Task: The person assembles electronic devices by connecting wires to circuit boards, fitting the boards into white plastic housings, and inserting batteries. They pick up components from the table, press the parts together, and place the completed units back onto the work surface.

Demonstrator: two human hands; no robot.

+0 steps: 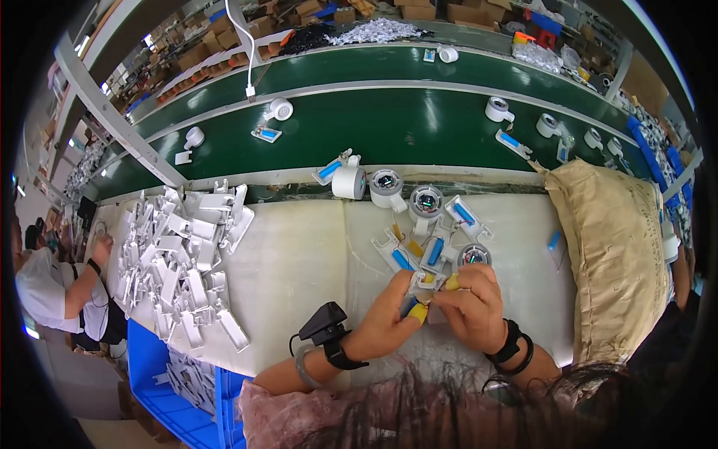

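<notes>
My left hand (383,318) and my right hand (475,305) meet over the near part of the table, fingers closed on a small white plastic part (428,282). Yellow covers sit on some of my fingertips. Much of the held piece is hidden by my fingers; something blue shows beside my left thumb. Just beyond lie open white handle housings with blue cylindrical batteries (435,250) and thin wires. Round white heads, one a grey-rimmed unit (427,200), stand behind them. Another round head (473,256) rests close to my right fingers.
Left of my hands, white plastic handle covers (187,254) lie piled. A blue bin (176,408) stands below them. At the right is a brown sack (609,254), with a loose blue battery (554,240) near it. Beyond runs a green conveyor (404,123). Another person (56,292) is at far left.
</notes>
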